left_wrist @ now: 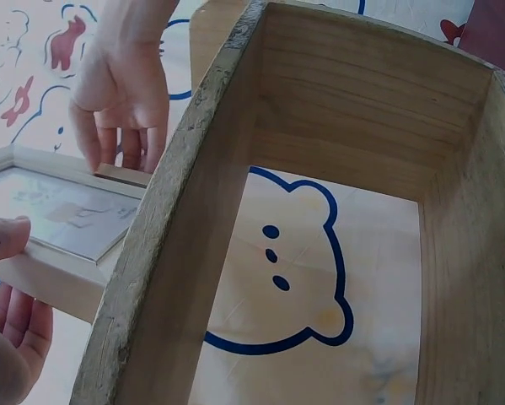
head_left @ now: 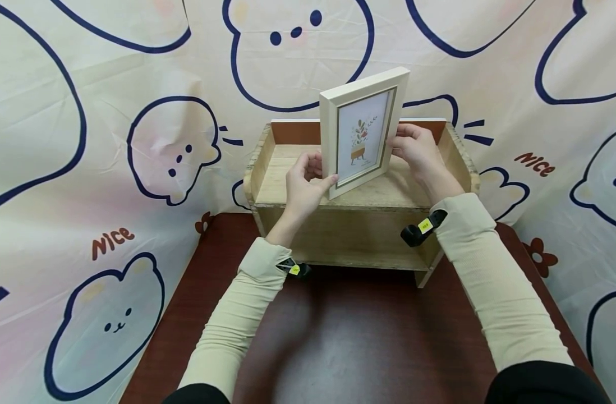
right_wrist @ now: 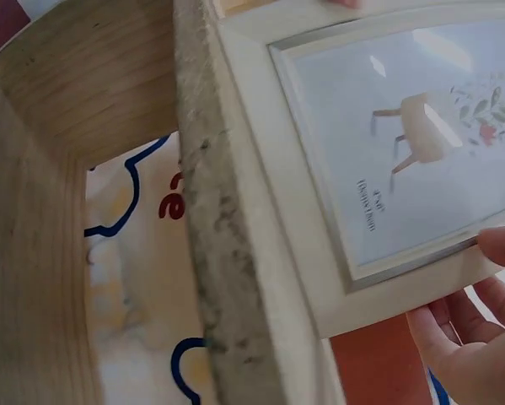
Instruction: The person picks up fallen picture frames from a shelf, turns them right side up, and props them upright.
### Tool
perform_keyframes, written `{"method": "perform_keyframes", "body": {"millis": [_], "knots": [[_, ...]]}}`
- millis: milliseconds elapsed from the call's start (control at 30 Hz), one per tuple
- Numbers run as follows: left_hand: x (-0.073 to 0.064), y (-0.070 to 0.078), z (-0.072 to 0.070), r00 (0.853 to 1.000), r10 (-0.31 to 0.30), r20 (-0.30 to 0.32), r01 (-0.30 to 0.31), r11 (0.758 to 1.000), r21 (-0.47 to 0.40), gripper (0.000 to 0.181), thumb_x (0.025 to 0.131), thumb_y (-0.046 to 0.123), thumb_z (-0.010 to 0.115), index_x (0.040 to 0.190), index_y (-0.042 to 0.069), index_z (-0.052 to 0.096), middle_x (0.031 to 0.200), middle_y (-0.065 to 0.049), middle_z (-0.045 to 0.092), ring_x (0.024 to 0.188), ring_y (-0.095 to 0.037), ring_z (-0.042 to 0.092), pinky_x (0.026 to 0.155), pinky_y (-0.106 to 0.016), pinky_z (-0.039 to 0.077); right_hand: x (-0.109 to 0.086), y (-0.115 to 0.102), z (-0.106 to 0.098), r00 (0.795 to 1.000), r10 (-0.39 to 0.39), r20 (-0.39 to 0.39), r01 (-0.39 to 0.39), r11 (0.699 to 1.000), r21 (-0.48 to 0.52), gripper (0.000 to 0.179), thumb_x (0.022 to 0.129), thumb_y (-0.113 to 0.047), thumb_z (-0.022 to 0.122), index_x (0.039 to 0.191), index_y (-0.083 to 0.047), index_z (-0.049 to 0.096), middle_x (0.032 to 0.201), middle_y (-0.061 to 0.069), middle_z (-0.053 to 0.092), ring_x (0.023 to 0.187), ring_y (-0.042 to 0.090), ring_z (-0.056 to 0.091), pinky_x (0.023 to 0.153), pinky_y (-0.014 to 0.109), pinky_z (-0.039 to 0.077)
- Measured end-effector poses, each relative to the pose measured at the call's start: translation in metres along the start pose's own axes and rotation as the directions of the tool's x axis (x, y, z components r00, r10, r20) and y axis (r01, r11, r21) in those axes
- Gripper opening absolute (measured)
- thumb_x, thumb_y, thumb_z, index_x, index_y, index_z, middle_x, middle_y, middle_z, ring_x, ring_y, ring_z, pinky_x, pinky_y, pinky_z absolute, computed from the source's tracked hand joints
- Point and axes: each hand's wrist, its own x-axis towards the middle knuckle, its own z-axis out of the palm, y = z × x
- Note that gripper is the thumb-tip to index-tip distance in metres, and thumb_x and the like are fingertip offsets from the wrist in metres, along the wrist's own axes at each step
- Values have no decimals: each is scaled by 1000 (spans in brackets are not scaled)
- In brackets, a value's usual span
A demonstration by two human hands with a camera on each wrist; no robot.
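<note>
A cream picture frame (head_left: 330, 129) with a plant print stands upright, turned at an angle, over the top board of a small wooden shelf (head_left: 338, 205). My left hand (head_left: 306, 188) grips its lower left edge, thumb on the front and fingers round the side. On the opposite edge my right hand (head_left: 416, 151) holds the frame between thumb and fingers. In the right wrist view the right thumb lies on the frame's border (right_wrist: 387, 312), with the fingers behind. The frame's lower corner is close to the shelf's front edge; whether it touches the board cannot be told.
The shelf has raised side panels (head_left: 462, 151) and an open lower compartment, and stands on a dark reddish-brown table (head_left: 368, 336). Behind and beside it hangs a cloth (head_left: 182, 73) printed with blue-outlined bears. Each wrist carries a small black camera (head_left: 416, 233).
</note>
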Motion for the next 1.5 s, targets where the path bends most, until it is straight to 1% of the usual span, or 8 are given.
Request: {"method": "perform_keyframes", "body": {"millis": [200,367,500,700,933,1100,1200,1500], "knots": [[0,1,3,1000,-4,-3,4,1000,1,33,70,-14,68,99,-13,52,79,-14,53,74,-19,51,73,-42,46,-5,-17,1,993,-109,-44,114,985,131,17,86,-4,58,103,0,59,92,2,59,79,14,57,87,30,42],[0,0,4,1000,3,-3,-3,1000,1,33,70,-14,68,98,-14,52,78,-14,53,74,-20,51,73,-40,47,-8,-39,5,980,-177,-94,191,966,176,13,87,-12,60,97,-4,60,93,3,57,83,15,54,84,30,42],[-1,-1,5,1000,4,-1,-4,1000,0,32,70,-13,69,98,-13,52,78,-13,53,74,-19,51,71,-36,46,-9,-57,9,970,-192,-149,203,977,61,26,86,-24,63,104,-7,59,100,1,55,90,13,52,87,30,40],[0,-2,5,1000,3,1,-3,1000,-8,31,70,-13,68,97,-12,52,79,-14,54,74,-18,51,72,-36,47,-9,-75,19,967,-161,-198,140,983,-118,42,80,-37,68,111,-10,58,106,-1,52,100,10,43,90,27,35],[0,-4,3,998,56,20,-56,998,-14,33,72,-11,68,100,-14,52,84,-22,56,79,-27,52,75,-44,47,-9,-77,26,961,-169,-221,131,975,-178,29,76,-33,72,89,-12,55,97,-2,49,94,9,41,82,25,34],[16,-7,-6,990,142,-2,-141,987,-76,29,80,-4,60,105,-15,52,93,-22,55,85,-18,52,80,-37,47,-9,-76,28,961,-178,-211,147,977,-152,27,77,-31,72,87,-13,54,95,-2,48,93,10,41,80,26,34],[31,2,-11,987,162,-8,-162,979,-125,26,86,0,53,108,-15,53,97,-22,56,88,-16,54,83,-32,46,-10,-76,29,960,-185,-209,158,977,-142,26,77,-30,72,87,-13,54,92,-2,48,92,10,42,78,26,34],[61,26,-16,995,28,96,-13,988,-153,28,94,8,46,110,-11,58,99,-17,61,90,-19,58,87,-32,44,-9,-75,30,962,-178,-210,147,977,-152,26,77,-30,71,87,-14,54,92,-2,49,92,10,44,80,26,35]]}}
